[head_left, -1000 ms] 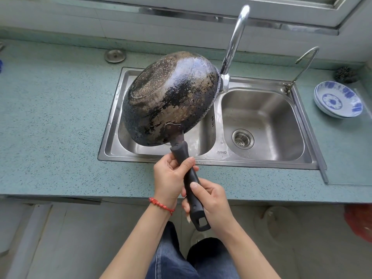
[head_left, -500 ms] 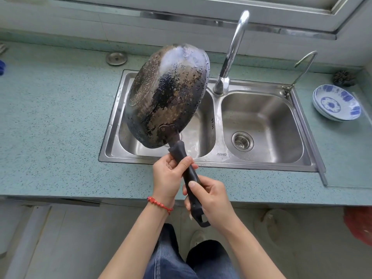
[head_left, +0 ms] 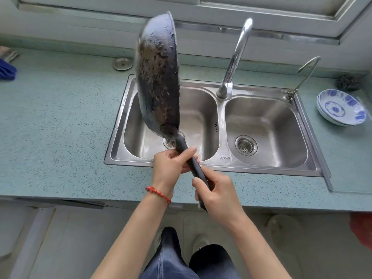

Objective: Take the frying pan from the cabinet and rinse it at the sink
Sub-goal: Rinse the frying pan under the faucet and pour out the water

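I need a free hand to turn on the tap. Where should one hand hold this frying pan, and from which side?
Grip the black handle high up, near where it meets the frying pan, coming from the left as the left hand does. The pan stands on edge over the left basin, so its weight sits above the handle; a hold near the bowl probably tips less than the right hand at the end.

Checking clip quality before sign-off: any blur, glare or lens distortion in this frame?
Head view: the frying pan is slightly motion-smeared along its upper rim; both hands, left hand and right hand, look sharp. Soft daylight, with bright glare on the tall faucet and the sink rim. Wide-angle distortion bows the countertop edge.
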`<state>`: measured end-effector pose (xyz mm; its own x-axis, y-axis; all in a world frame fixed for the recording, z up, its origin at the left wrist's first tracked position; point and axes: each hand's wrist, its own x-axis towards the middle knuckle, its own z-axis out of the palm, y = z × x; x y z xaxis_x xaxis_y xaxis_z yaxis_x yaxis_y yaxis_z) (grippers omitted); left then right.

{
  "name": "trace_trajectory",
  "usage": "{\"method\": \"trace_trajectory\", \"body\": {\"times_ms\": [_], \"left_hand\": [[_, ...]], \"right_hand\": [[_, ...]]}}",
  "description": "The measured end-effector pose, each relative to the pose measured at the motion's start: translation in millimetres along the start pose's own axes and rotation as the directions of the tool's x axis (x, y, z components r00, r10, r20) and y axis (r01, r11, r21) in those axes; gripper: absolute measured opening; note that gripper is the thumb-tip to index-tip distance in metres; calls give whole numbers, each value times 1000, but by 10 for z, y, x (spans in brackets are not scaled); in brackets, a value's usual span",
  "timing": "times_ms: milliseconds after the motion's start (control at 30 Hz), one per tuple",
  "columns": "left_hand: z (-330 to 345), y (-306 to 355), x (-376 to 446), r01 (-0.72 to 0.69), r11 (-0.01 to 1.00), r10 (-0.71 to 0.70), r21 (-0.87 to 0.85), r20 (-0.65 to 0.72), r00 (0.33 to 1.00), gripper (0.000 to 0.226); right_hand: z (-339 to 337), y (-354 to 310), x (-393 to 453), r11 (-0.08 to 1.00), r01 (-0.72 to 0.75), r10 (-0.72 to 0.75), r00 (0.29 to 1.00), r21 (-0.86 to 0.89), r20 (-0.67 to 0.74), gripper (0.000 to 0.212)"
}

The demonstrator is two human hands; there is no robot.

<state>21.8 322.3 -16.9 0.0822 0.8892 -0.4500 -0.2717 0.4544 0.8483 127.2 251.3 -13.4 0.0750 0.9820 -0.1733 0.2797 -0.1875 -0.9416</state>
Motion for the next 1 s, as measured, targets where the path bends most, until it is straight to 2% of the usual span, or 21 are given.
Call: {"method": "trace_trajectory", "body": {"times_ms": [133, 267, 367, 500, 600, 733, 800, 900, 1000], "left_hand": [[93, -105, 2, 35, 998, -40, -61, -73, 997, 11], [62, -191, -10, 38, 992, -42, -117, -33, 999, 9], [14, -223, -13, 32, 982, -30, -189, 11, 999, 9], [-52, -243, -3, 36, 969, -12, -246, 101, 995, 13], [-74, -233, 10, 48, 948, 4, -314, 161, 987, 15], [-107, -187, 37, 84, 918, -5, -388, 199, 980, 37], [-131, -155, 47, 98, 909, -5, -406, 226, 974, 33], [-171, -120, 60, 131, 904, -25, -407, 254, 967, 20], [-202, -112, 71, 189, 884, -78, -428, 264, 961, 19]], "right_hand": [[-26, 47, -18, 999, 2, -2, 1000, -35, -25, 26], [-45, 48, -38, 998, -49, 50, 999, 43, -14, 15], [-4, 45, -44, 978, -116, 122, 992, 175, -20, 25], [35, 42, -38, 958, -187, 196, 980, 217, -23, 32], [55, 24, -42, 940, -210, 206, 978, 271, 41, 28], [84, -36, -17, 875, -257, 190, 962, 410, 198, 16], [85, -82, 0, 837, -281, 165, 948, 470, 274, 14], [116, -113, 15, 858, -250, 137, 953, 448, 269, 16], [191, -100, 3, 893, -211, 136, 968, 397, 210, 17]]}}
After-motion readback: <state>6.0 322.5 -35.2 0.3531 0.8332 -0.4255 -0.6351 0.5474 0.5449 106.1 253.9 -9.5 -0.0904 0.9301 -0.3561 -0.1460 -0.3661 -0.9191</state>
